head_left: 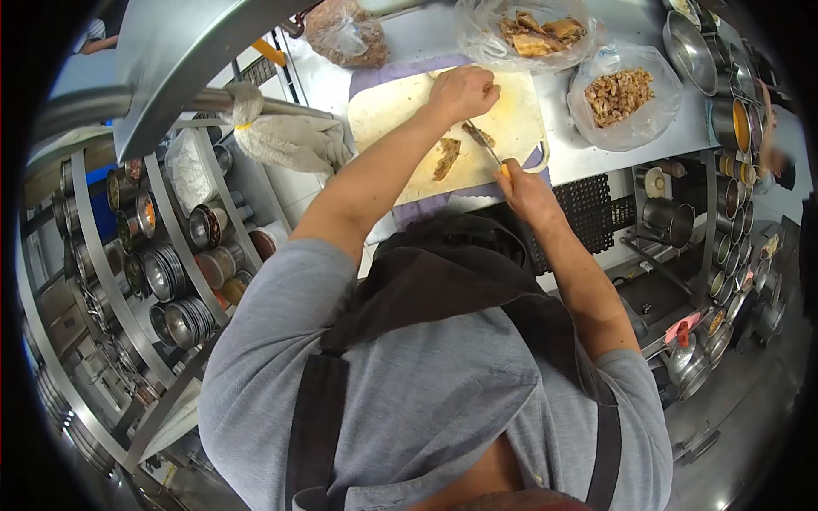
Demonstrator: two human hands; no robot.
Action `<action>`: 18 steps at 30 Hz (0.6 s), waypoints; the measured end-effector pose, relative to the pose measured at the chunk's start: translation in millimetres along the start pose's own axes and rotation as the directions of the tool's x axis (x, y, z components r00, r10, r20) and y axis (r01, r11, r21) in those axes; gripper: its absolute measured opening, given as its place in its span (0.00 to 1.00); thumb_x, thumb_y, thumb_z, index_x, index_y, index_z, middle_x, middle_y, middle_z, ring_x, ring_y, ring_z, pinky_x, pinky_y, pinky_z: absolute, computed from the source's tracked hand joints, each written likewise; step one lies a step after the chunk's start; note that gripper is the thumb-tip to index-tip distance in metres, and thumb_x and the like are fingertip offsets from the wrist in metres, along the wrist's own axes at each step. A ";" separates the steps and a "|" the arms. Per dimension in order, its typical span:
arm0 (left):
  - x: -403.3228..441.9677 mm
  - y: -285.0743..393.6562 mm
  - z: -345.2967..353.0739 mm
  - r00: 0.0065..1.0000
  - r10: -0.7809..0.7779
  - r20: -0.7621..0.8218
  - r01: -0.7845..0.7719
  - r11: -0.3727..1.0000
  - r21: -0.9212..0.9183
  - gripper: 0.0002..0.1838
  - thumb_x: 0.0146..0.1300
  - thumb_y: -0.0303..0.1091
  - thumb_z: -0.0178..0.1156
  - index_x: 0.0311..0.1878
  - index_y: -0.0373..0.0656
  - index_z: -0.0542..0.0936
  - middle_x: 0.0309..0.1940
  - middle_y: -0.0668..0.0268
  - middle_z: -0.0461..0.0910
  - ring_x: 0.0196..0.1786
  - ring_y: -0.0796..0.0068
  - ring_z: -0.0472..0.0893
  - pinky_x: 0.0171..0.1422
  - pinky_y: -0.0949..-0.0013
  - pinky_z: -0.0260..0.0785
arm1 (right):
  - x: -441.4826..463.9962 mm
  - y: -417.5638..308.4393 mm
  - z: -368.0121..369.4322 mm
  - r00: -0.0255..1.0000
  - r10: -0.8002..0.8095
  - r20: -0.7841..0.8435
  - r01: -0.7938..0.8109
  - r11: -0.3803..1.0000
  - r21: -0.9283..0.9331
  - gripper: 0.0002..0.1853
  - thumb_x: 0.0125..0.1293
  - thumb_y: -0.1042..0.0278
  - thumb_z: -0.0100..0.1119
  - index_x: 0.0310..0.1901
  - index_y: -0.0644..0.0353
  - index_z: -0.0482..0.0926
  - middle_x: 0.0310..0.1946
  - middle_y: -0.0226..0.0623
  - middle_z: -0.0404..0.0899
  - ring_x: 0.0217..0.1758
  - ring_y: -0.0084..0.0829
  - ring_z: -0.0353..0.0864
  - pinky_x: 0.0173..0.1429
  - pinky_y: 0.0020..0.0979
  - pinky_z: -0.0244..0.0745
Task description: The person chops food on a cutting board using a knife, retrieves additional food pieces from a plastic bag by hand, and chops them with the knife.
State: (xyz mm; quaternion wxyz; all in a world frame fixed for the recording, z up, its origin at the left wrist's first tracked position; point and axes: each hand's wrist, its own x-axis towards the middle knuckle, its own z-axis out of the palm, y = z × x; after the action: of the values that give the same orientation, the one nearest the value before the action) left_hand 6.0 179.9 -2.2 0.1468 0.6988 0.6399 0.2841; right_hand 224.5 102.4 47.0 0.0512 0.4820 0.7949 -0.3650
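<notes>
My right hand grips a knife by its yellow handle, and the blade points away from me over the cutting board. Beside the blade lies a small browned piece of meat. A larger browned piece rests on the board to the left of the knife. My left hand is above the board's far half, its fingers curled closed; whatever they may hold is hidden. Under the pale, stained board is a purple cloth.
Behind the board stands an open plastic bag of browned meat pieces. Another bag, of chopped pieces, is to the right. A tied bag sits at far left. A towel hangs on a rail; metal bowls fill the left shelves.
</notes>
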 end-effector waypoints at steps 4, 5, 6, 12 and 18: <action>-0.3 4.0 -6.4 0.992 -0.064 0.113 0.056 0.996 0.068 0.15 0.61 0.45 0.56 0.27 0.44 0.80 0.31 0.60 0.83 0.40 0.59 0.83 0.44 0.56 0.77 | -3.3 0.1 1.0 1.000 0.005 0.024 -0.005 1.000 -0.015 0.15 0.68 0.62 0.55 0.52 0.59 0.69 0.30 0.61 0.81 0.37 0.61 0.81 0.43 0.58 0.73; 0.8 4.2 -8.3 0.991 -0.061 0.115 0.053 0.996 0.073 0.15 0.61 0.45 0.56 0.27 0.44 0.80 0.31 0.60 0.83 0.40 0.59 0.83 0.44 0.56 0.77 | -1.8 -0.7 0.8 0.999 0.021 0.033 -0.021 1.000 -0.012 0.15 0.66 0.66 0.56 0.52 0.59 0.69 0.30 0.60 0.81 0.37 0.61 0.81 0.44 0.58 0.74; 0.9 4.2 -7.2 0.993 -0.067 0.101 0.060 0.996 0.072 0.15 0.61 0.45 0.56 0.27 0.44 0.80 0.31 0.60 0.83 0.39 0.59 0.83 0.44 0.56 0.77 | -0.2 -1.7 0.1 0.999 0.022 0.031 -0.021 1.000 -0.007 0.15 0.66 0.66 0.56 0.52 0.59 0.69 0.30 0.60 0.81 0.37 0.61 0.81 0.44 0.58 0.74; -6.3 -2.6 1.5 0.998 -0.035 0.047 0.031 0.996 0.089 0.15 0.61 0.45 0.57 0.26 0.45 0.79 0.28 0.60 0.82 0.36 0.56 0.82 0.41 0.53 0.75 | 5.1 -3.6 0.8 0.999 0.010 0.044 -0.008 0.999 -0.035 0.17 0.63 0.70 0.56 0.53 0.58 0.69 0.33 0.61 0.81 0.40 0.61 0.81 0.45 0.57 0.75; 5.0 0.5 5.9 0.999 0.002 0.045 -0.006 0.995 0.097 0.15 0.62 0.45 0.57 0.27 0.44 0.79 0.28 0.60 0.82 0.36 0.55 0.82 0.41 0.53 0.75 | 1.5 16.4 6.6 0.999 -0.033 0.006 0.033 0.999 0.032 0.19 0.61 0.68 0.58 0.53 0.60 0.70 0.35 0.59 0.82 0.43 0.61 0.81 0.48 0.56 0.75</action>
State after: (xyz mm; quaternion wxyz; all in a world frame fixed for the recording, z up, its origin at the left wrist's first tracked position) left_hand 10.0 185.7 -5.6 0.1264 0.7126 0.6481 0.2372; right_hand 235.1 103.7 32.9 0.0403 0.4684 0.7965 -0.3801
